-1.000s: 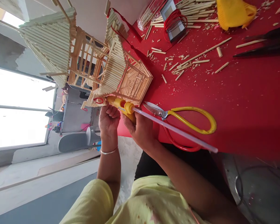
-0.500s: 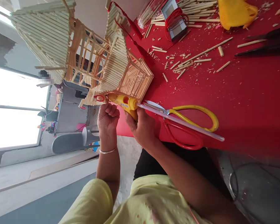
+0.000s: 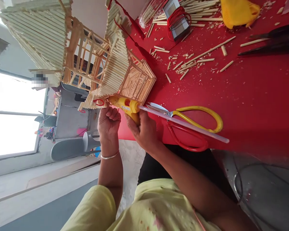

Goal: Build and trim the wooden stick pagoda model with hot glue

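My right hand (image 3: pixel 146 131) is wrapped round a yellow glue gun (image 3: pixel 127 106), with a long clear glue stick (image 3: pixel 183 123) coming out of its back end. Its nozzle reaches under the lower roof edge of a pagoda model (image 3: pixel 115 73) built of thin wooden sticks. Close to that nozzle, my left hand (image 3: pixel 110 120) is closed with curled fingers against the roof's near corner; what they pinch is hidden. A red cord loop (image 3: pixel 98 102) hangs from the roof just above it. Red tassels (image 3: pixel 144 53) hang from the model's far side.
Yellow-and-red-handled scissors (image 3: pixel 195 110) lie beside the glue stick on the red table (image 3: pixel 255 106). Farther back are loose sticks (image 3: pixel 202 11), stick offcuts (image 3: pixel 192 62), a box wound with red cord (image 3: pixel 177 21), a yellow object (image 3: pixel 238 12) and dark pliers-like jaws (image 3: pixel 267 45).
The whole view has shifted slightly, so everything sits a little farther left. Both hands keep the same grip, and the glue gun stays at the roof edge.
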### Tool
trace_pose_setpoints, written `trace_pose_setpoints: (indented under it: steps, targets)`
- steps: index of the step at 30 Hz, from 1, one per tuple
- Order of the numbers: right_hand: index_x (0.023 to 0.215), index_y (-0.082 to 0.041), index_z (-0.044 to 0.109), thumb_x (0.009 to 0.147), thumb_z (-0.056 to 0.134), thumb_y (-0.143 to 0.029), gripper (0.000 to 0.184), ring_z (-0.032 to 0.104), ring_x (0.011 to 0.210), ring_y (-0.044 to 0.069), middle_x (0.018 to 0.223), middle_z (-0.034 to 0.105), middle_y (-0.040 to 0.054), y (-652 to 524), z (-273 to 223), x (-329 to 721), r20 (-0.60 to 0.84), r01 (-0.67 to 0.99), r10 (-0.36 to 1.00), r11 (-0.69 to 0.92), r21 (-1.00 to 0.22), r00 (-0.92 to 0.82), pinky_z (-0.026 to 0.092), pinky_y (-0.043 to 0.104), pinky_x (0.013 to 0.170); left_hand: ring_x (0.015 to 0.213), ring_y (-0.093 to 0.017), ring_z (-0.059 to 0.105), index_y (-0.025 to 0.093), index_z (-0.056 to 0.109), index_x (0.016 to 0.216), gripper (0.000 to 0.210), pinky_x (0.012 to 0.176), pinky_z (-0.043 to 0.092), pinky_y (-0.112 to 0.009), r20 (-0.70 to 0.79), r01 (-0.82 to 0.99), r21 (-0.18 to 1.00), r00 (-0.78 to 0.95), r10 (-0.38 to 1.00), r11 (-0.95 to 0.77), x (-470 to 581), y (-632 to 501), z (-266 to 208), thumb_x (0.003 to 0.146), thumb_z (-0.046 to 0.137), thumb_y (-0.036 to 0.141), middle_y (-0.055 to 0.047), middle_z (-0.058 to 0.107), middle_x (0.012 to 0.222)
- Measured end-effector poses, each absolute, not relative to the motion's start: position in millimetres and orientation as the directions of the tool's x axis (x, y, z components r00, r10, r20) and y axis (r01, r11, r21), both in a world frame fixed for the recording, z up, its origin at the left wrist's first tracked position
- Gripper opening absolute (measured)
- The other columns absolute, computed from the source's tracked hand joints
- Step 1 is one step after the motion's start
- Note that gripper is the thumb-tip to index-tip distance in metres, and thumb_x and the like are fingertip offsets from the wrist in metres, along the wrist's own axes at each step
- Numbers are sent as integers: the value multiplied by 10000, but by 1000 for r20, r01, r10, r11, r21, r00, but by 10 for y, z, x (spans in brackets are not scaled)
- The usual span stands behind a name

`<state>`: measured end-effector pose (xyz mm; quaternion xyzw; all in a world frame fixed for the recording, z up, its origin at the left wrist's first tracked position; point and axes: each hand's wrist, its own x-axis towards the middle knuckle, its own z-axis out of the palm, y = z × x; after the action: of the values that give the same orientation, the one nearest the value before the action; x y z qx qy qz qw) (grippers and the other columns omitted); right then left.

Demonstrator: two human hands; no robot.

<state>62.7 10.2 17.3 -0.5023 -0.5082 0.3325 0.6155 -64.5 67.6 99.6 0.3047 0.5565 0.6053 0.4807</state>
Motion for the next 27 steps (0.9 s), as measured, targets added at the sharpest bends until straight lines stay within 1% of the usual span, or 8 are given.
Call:
trace_pose_setpoints:
  steps: [3,6,11,14,17,20,24,27]
  targets:
    - [1307,-178,581,1101,425,-537,443,719,695,180,857,782,49,101,168,620,284,97,927,268,-959,245,423,255,561,415,-19,298,192,359,645,462,404,259,-140,-150,-234,969,-329,933,73,-663,676,985,958,697,161,104,306,521]
    - [1318,-173,584,1107,408,-531,451,713,688,176,858,782,53,117,149,589,305,128,913,280,-951,270,418,258,557,414,-20,301,195,359,653,456,408,260,-142,-144,-240,968,-314,939,68,-685,681,971,957,697,158,104,307,524]
    - [1325,-170,595,1113,391,-530,465,726,754,199,890,785,70,157,119,549,377,237,863,310,-921,337,479,274,628,412,-18,311,194,360,653,440,404,256,-137,-152,-264,962,-313,937,68,-706,682,967,992,636,145,102,311,522]
    - [1324,-181,605,1110,413,-524,447,721,751,202,926,788,73,170,119,558,408,273,846,325,-905,344,499,288,651,407,-13,321,193,359,651,441,399,258,-134,-165,-276,958,-316,934,75,-706,677,977,998,628,147,102,321,522]
    - [1328,-190,604,1106,435,-521,433,712,744,192,982,787,80,178,133,576,431,263,839,356,-896,331,507,291,646,400,-12,330,191,382,656,425,396,260,-132,-180,-287,954,-320,930,85,-708,673,979,1000,626,145,105,328,514]
    - [1339,-191,593,1103,440,-536,445,707,745,179,995,785,83,181,144,579,413,232,857,353,-906,307,506,279,633,391,-11,330,188,420,665,395,389,258,-132,-194,-306,947,-313,930,95,-725,666,960,997,626,132,109,333,502]
    - [1322,-183,598,1098,428,-548,461,725,792,212,940,782,85,172,143,574,385,209,868,332,-920,315,524,294,660,382,-9,329,186,447,667,377,379,255,-127,-205,-324,941,-304,930,102,-753,644,928,984,641,123,112,344,488]
    - [1312,-191,604,1088,434,-563,467,738,841,230,957,787,92,144,137,587,346,188,889,301,-935,299,545,306,689,382,-12,335,186,460,664,370,377,266,-127,-220,-314,941,-299,928,122,-749,624,929,953,682,123,112,356,480]
